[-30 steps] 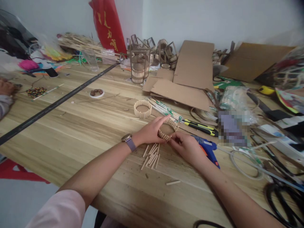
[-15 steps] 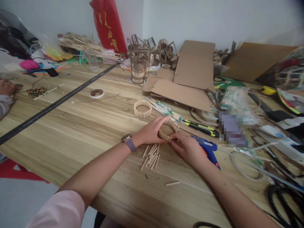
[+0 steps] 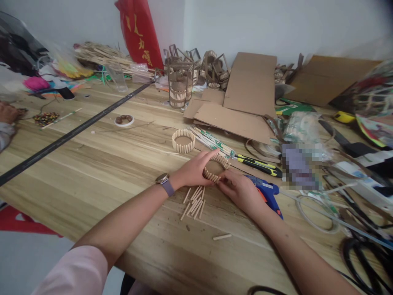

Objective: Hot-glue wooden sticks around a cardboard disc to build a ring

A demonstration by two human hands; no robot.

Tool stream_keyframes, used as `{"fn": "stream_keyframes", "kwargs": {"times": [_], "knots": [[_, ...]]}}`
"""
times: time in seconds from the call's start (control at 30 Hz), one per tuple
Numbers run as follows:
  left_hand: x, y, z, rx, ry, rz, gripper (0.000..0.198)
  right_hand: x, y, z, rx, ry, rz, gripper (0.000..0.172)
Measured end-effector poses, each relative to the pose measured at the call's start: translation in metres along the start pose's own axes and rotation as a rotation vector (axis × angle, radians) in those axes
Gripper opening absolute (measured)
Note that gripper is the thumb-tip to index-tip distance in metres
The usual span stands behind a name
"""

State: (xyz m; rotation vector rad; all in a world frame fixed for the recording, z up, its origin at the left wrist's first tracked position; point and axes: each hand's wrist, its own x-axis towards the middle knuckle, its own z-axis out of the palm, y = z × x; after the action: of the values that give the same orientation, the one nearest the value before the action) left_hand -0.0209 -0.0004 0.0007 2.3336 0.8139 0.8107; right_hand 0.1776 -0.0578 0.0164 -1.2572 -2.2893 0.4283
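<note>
My left hand (image 3: 196,169) curves round the left side of a small round basket (image 3: 217,167), walled with short upright wooden sticks over a brown base. At the basket's near right edge, the fingertips of my right hand (image 3: 238,186) are pinched together against the stick wall; whether a loose stick is between them is hidden. Short wooden sticks (image 3: 195,203) lie in a loose pile just below the basket, and a single stick (image 3: 222,237) lies nearer the table edge. Behind my left hand stands a second stick-walled ring (image 3: 183,141). A blue glue gun (image 3: 268,192) rests beside my right wrist.
Beyond the basket lie a yellow-black utility knife (image 3: 259,164), packaged sticks (image 3: 211,141) and cardboard sheets (image 3: 230,121). Finished-looking baskets (image 3: 181,88) stand at the back. Black scissors (image 3: 365,258) and a cable are at right. Another person's hand (image 3: 7,112) is at far left.
The whole view has shifted very slightly. Both hands keep almost the same places on the basket, with the right fingertips still at its near right edge.
</note>
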Motion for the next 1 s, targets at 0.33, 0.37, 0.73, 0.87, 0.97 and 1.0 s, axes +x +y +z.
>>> {"fn": "stream_keyframes", "kwargs": {"times": [0.33,0.37,0.73,0.87,0.97,1.0], "knots": [[-0.0005,0.0031,-0.0009,0.0,-0.012,-0.024,0.104,0.0006,-0.0009,-0.0004,-0.019,-0.001,-0.007,0.012],[-0.0003,0.003,-0.0009,0.002,-0.012,-0.024,0.104,0.0006,-0.001,-0.0003,-0.022,-0.002,-0.007,0.012],[-0.0002,0.0005,-0.0001,-0.017,-0.008,-0.007,0.105,0.0004,-0.0026,-0.0002,-0.048,0.006,-0.01,0.012],[-0.0005,-0.0001,-0.0001,-0.027,-0.005,-0.005,0.104,-0.0005,-0.0033,0.0003,-0.031,0.002,-0.004,0.013],[-0.0006,0.0005,-0.0004,-0.04,0.0,0.006,0.103,-0.001,-0.0064,-0.0029,-0.029,-0.006,0.008,0.014],[-0.0006,0.0008,-0.0005,-0.041,0.0,0.009,0.103,-0.0015,-0.0079,-0.0055,-0.031,-0.001,0.021,0.015]]}}
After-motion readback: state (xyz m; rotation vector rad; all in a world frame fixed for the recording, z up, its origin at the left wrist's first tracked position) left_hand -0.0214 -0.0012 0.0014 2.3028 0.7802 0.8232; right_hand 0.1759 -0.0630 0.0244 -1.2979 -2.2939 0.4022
